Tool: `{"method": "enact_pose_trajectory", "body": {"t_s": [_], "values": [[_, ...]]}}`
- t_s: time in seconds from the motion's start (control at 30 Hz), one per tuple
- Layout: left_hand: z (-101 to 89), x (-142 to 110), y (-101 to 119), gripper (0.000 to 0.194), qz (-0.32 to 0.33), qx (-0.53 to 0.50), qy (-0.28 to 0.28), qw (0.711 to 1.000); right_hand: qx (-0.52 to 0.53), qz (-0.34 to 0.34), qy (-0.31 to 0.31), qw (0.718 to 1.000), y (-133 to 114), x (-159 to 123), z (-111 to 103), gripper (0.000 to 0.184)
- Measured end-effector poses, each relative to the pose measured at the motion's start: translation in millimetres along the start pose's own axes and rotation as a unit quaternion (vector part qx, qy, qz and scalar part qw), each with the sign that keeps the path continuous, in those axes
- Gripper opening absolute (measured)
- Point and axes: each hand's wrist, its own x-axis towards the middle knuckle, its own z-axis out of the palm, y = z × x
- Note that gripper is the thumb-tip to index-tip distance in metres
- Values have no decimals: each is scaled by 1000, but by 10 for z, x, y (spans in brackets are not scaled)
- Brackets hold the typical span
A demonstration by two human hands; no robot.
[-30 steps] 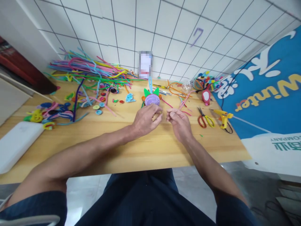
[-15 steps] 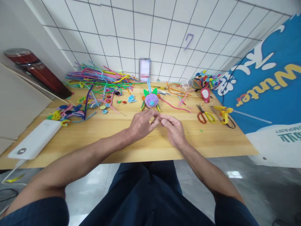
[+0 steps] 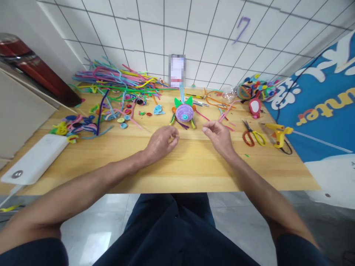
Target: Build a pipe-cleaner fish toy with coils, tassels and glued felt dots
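My left hand (image 3: pixel 161 142) hovers over the wooden table (image 3: pixel 180 166) with thumb and fingertips pinched together. My right hand (image 3: pixel 219 135) is a hand's width to its right, also pinched, thumb against forefinger. What either pinch holds is too small to make out. Just beyond the two hands stands a purple coiled pipe-cleaner figure (image 3: pixel 184 112) with green ears, a blue stalk and thin legs. Neither hand touches it.
A heap of coloured pipe cleaners (image 3: pixel 116 79) fills the back left, with small coils (image 3: pixel 74 127) in front of it. Red-handled scissors (image 3: pixel 252 136) and a yellow glue gun (image 3: pixel 279 132) lie at the right. A white box (image 3: pixel 36 159) sits front left. A blue banner (image 3: pixel 327 107) borders the right.
My hands met in front of the purple figure with fingertips together, then drew apart sideways to where they are now. The camera shifted a little.
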Motion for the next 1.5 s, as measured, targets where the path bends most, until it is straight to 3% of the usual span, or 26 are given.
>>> {"method": "enact_pose_trajectory", "body": {"t_s": [0.07,0.13,0.23,0.33,0.57,1.13,1.37,1.5], "values": [[42,129,-137,8,-6,2,68,998,-85,-101,22,991,104,210,43,11],[107,286,-250,14,4,20,95,995,-152,-201,19,967,190,392,120,8],[233,478,-361,16,11,35,89,995,-202,-291,-10,935,276,583,246,9],[338,566,-417,15,13,39,71,997,-219,-327,-30,919,321,676,333,11],[398,596,-487,20,18,89,23,996,-223,-348,-33,910,419,731,407,17],[418,669,-540,20,29,102,13,994,-207,-356,-10,911,466,757,469,14],[447,659,-558,21,30,89,10,995,-199,-272,-72,939,421,741,453,19],[426,661,-523,24,22,67,5,998,-188,-307,-50,932,426,742,455,15]]}}
